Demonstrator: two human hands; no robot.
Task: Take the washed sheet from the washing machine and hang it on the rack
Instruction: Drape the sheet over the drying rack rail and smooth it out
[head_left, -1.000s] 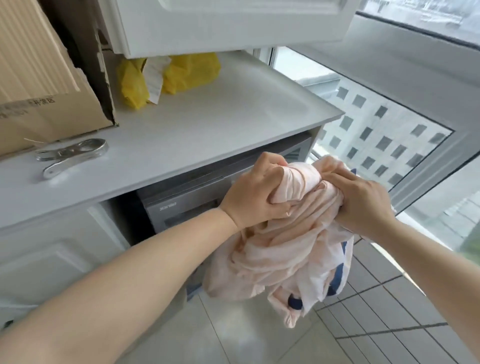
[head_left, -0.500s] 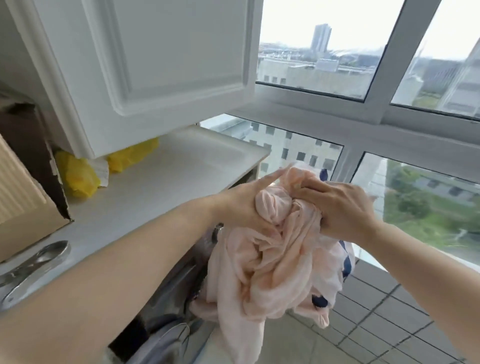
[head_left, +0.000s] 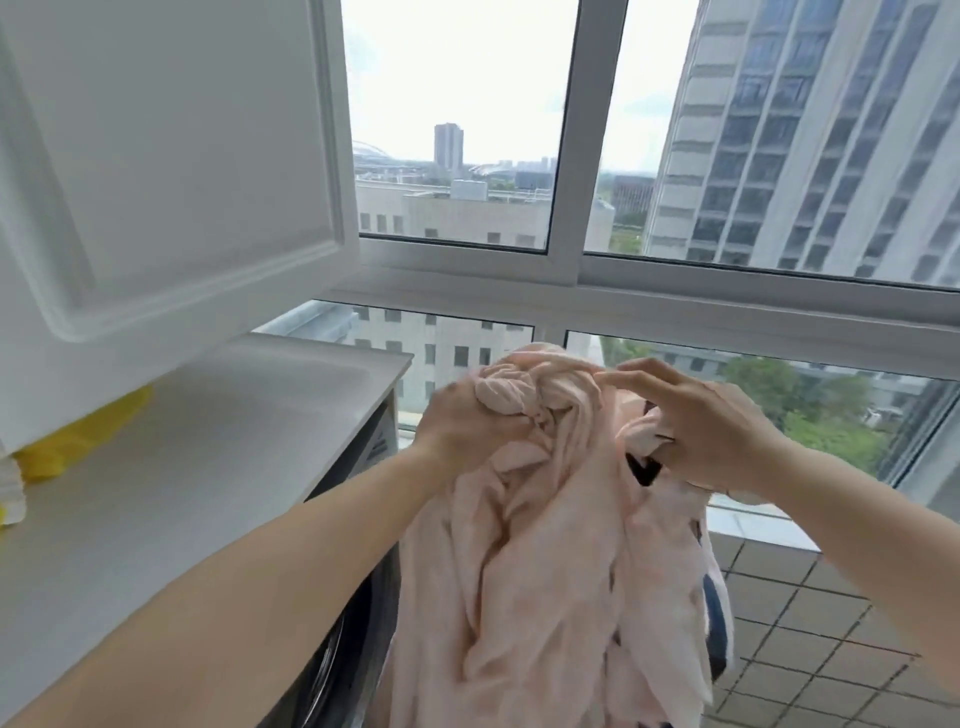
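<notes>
The person is holding the twisted pink sheet (head_left: 550, 499) up in front of the washing machine (head_left: 358, 623), the left hand (head_left: 467, 421) clenching its bunched top while the right hand (head_left: 696, 421) is grasping a fold, probably to untangle it.

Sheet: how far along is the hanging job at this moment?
Done: the pink sheet is out of the washing machine, bunched and hanging in front of the window. In hand: the left hand grips the twisted top, and the right hand holds folds beside it, its grip partly hidden. Left: untangling and hanging; no rack is in view.
</notes>
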